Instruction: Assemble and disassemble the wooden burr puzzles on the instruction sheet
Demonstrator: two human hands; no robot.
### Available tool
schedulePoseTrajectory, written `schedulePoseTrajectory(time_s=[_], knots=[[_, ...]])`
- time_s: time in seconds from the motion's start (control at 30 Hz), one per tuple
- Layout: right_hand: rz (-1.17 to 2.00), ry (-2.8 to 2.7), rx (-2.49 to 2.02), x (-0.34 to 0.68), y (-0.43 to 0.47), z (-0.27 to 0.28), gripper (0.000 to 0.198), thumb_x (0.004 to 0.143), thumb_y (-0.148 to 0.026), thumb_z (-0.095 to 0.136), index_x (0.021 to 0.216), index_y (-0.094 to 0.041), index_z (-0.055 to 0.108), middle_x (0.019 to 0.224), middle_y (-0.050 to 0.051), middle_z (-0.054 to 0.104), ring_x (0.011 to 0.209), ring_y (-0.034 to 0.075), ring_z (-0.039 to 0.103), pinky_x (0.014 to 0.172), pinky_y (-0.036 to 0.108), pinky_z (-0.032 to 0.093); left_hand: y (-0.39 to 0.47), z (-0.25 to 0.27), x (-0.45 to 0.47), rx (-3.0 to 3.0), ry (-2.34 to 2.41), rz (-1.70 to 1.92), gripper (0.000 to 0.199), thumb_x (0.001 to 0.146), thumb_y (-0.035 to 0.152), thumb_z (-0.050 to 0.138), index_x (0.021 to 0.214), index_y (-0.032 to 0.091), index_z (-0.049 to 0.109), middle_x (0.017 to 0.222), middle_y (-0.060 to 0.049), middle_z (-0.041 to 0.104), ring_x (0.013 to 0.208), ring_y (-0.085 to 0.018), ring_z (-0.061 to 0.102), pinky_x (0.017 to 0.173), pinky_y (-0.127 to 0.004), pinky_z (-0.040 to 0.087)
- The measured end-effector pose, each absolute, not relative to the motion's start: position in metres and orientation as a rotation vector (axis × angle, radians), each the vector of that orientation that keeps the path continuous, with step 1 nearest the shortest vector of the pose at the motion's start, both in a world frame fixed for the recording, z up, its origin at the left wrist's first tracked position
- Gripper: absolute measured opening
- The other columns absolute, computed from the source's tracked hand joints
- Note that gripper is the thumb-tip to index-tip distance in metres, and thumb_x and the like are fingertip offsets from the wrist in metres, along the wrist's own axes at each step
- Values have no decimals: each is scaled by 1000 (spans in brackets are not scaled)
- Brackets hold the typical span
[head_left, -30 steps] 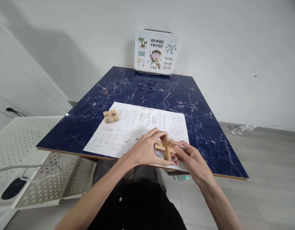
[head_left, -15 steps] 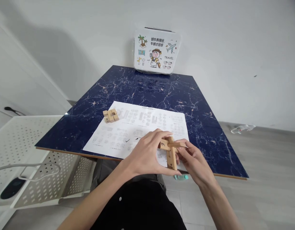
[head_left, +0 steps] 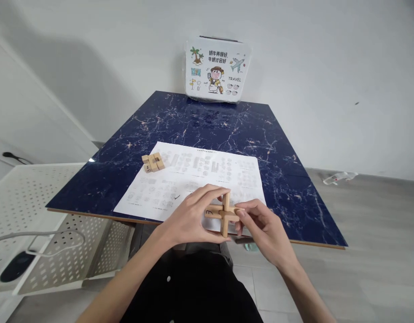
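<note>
Between my hands is a wooden burr puzzle (head_left: 224,215), its interlocking bars forming a cross, with a dark mark on the left bar. My left hand (head_left: 190,217) is closed on it, fingers at the top end and thumb under the bottom end of the upright bar. My right hand (head_left: 262,229) pinches the bar that points right, between thumb and fingers. Both hands hold it above the near edge of the printed sheet (head_left: 136,202). Several notched wooden pieces (head_left: 153,162), some marked in black, sit together on the sheet's left side.
The dark blue marbled table (head_left: 207,123) lies under the sheet. At its back edge a white cartoon-printed case (head_left: 218,69) leans on the wall. A white perforated shelf (head_left: 55,255) with a cable (head_left: 41,233) stands left. A clear plastic item (head_left: 340,178) lies on the floor, right.
The burr puzzle has moved left and turned, so its cross shape now faces me more squarely. Both hands shifted left with it and keep their hold.
</note>
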State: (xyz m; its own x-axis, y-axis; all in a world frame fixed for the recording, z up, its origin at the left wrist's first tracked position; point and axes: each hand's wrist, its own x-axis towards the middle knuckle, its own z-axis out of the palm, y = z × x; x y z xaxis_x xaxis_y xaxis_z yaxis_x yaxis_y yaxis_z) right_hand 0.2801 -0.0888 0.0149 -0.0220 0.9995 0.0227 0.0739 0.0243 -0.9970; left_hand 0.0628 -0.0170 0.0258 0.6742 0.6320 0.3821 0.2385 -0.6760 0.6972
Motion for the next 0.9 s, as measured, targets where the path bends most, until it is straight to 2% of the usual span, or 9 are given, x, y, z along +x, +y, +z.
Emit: schedulePoseTrajectory(time_s=[0.33, 0.5, 0.6, 0.67, 0.8, 0.9], knots=[[1177, -1319, -1303, 269, -95, 13, 27, 103, -49, 63, 104, -22, 67, 74, 1, 67, 63, 17, 66, 59, 26, 54, -23, 10, 60, 2312, 630, 939, 98, 71, 45, 95, 154, 31, 45, 143, -12, 62, 128, -32, 63, 108, -48, 55], [1134, -1318, -1310, 266, -94, 11, 25, 105, -47, 60, 106, -23, 66, 74, 0, 67, 61, 17, 66, 57, 27, 54, -23, 14, 60, 2198, 662, 823, 98, 72, 46, 95, 156, 36, 45, 148, -11, 59, 134, -33, 60, 111, -48, 53], [970, -1323, -1331, 264, -90, 9, 20, 104, -43, 62, 106, -24, 67, 83, 3, 73, 62, 17, 67, 58, 27, 56, -22, 20, 59, 2050, 740, 729, 114, 63, 49, 99, 159, 39, 39, 158, -12, 51, 142, -37, 54, 114, -54, 51], [807, -1366, -1346, 264, -88, 8, 16, 104, -38, 63, 106, -24, 68, 93, 5, 76, 67, 18, 70, 62, 29, 58, -20, 24, 58, 1936, 785, 707, 124, 57, 49, 101, 161, 38, 34, 158, -14, 50, 143, -39, 53, 114, -58, 50], [575, -1480, -1352, 264, -87, 6, 12, 103, -32, 62, 108, -25, 70, 98, 6, 79, 79, 21, 77, 70, 31, 62, -17, 30, 56, 1795, 835, 646, 112, 68, 46, 96, 160, 37, 34, 147, -13, 62, 138, -37, 58, 115, -61, 46], [498, -1551, -1335, 264, -88, 4, 11, 104, -30, 62, 109, -26, 70, 98, 5, 80, 80, 22, 78, 70, 31, 62, -17, 32, 57, 1762, 839, 618, 108, 69, 40, 96, 158, 37, 35, 142, -10, 65, 130, -34, 64, 112, -58, 49]])
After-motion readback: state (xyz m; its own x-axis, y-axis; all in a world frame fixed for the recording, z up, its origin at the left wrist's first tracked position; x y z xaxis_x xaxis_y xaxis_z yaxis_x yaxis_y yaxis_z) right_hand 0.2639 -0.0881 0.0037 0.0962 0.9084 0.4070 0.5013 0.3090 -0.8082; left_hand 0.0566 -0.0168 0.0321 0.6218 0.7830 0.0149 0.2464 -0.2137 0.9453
